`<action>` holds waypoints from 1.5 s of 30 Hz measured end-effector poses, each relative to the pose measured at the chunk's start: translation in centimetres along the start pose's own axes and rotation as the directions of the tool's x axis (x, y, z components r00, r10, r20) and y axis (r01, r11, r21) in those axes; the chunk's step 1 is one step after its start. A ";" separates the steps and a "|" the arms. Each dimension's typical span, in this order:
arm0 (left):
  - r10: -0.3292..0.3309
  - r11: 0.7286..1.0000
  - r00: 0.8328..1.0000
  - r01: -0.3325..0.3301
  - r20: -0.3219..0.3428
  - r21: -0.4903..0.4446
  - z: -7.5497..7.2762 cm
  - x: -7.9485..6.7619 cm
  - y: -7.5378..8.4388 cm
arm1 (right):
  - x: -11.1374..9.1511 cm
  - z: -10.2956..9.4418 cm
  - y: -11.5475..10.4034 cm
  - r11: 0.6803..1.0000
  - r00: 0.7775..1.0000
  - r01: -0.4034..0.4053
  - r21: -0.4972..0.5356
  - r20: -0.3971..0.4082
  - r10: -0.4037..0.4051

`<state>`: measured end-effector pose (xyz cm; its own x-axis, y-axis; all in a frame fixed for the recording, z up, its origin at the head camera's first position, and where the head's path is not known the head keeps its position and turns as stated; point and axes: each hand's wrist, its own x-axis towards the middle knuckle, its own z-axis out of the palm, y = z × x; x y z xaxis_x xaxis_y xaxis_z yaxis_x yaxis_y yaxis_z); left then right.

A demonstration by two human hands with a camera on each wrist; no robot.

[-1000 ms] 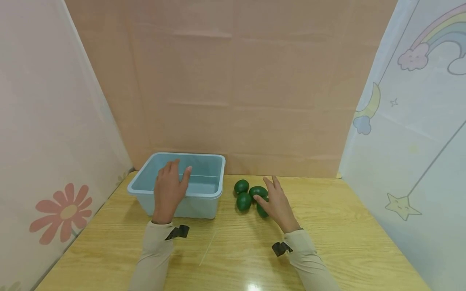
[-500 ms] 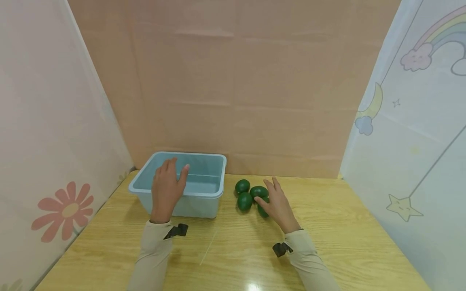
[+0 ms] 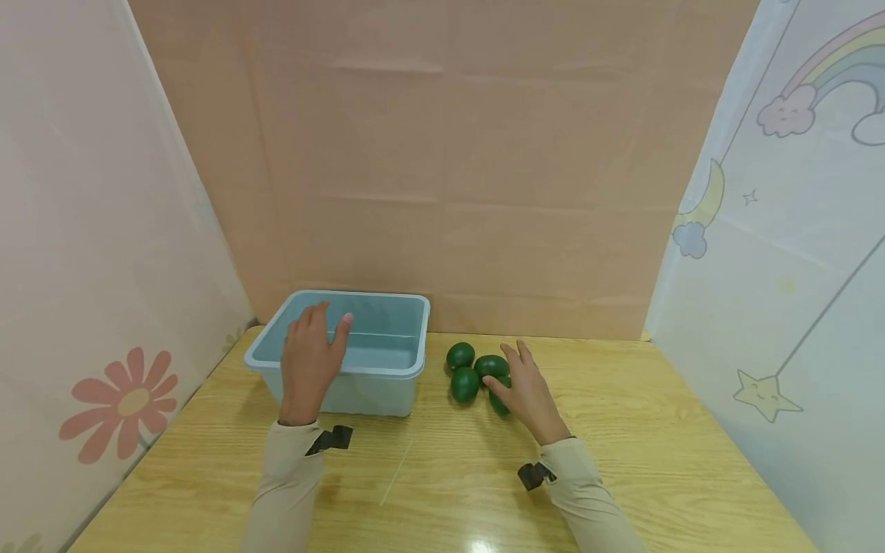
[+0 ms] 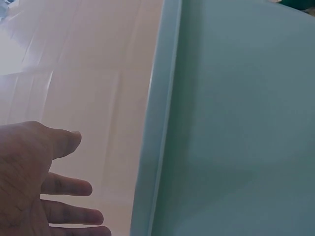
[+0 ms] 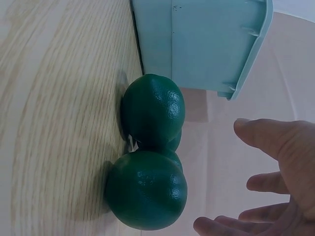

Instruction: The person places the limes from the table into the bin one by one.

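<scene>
A light blue plastic tub [image 3: 376, 393] stands at the back left of the wooden table. My left hand [image 3: 309, 365] hovers over its near rim with the fingers extended and the thumb apart; in the left wrist view the hand [image 4: 44, 182] holds nothing. Several glossy, dark green, egg-shaped fruits [image 3: 464, 385] lie in a cluster right of the tub. My right hand [image 3: 528, 395] is held just above the rightmost fruit [image 3: 499, 399], partly covering it. In the right wrist view its spread fingers [image 5: 266, 183] stand apart from the nearest fruit [image 5: 146, 191].
The wooden table [image 3: 622, 445] ends at a tan backdrop [image 3: 539, 253] behind the tub and fruits. Printed side walls stand at left [image 3: 90, 230] and right [image 3: 795, 200]. A thin pale strip [image 3: 397, 472] lies on the table between the forearms.
My left hand has drifted slightly left over the tub. The right hand stays almost still above the fruits, and the fruits and tub have not moved.
</scene>
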<state>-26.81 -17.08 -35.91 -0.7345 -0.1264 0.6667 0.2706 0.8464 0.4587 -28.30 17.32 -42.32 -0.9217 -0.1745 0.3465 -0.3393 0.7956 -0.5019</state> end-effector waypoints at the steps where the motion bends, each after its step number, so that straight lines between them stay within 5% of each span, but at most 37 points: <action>1: 0.001 1.000 1.000 -0.001 -0.005 -0.001 0.0 0.0 -0.1 | 0.0 0.0 0.0 1.000 1.000 0.003 0.000 -0.003 -0.003; 45: -0.069 0.998 0.998 0.069 -0.011 0.013 -1.3 0.5 -2.0 | -0.1 0.3 0.3 0.999 0.999 -0.041 0.011 0.036 0.040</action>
<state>-26.85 -19.52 -35.73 -0.7447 -0.1904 0.6396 0.2110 0.8420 0.4964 -28.40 17.40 -42.69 -0.9408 -0.1630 0.2974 -0.3035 0.7959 -0.5239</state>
